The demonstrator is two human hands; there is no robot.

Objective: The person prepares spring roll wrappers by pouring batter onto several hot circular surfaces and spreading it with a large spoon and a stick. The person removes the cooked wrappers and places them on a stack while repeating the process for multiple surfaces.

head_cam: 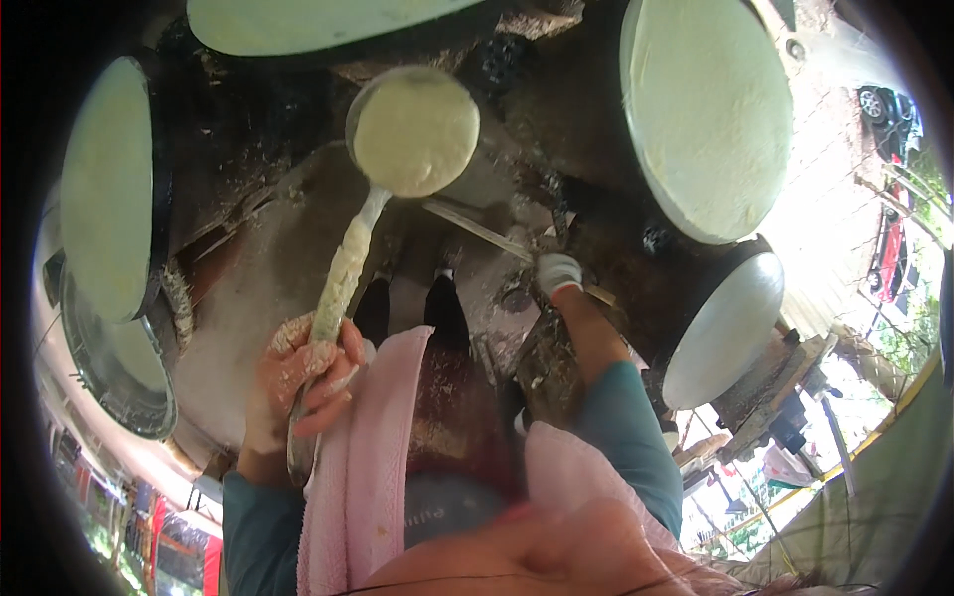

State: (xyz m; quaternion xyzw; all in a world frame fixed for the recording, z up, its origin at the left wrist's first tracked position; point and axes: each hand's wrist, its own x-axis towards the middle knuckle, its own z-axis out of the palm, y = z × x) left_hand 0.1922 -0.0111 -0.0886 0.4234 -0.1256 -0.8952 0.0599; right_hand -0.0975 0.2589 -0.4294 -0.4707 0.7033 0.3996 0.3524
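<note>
My left hand (317, 372), coated with flakes of dried batter, holds a ladle (349, 276) by its batter-caked handle. Its round bowl is full of pale, thick batter (417, 138) and hangs over the floor in front of me. My right hand (559, 274) wears a white knitted glove with an orange cuff. It is closed around a thin wooden stick (481, 231), low beside my right leg; part of the stick is hidden by the glove. Nearest the ladle's bowl is a large round pan (320, 22) with a pale yellow-green surface, at the top edge of the view.
Two more pale-surfaced round pans stand at the left (108, 194) and upper right (708, 119). A bare-looking whitish disc (727, 335) is at the lower right. A metal basin (160, 387) holds pale liquid at the left. Wood pieces (551, 365) lie by my right leg.
</note>
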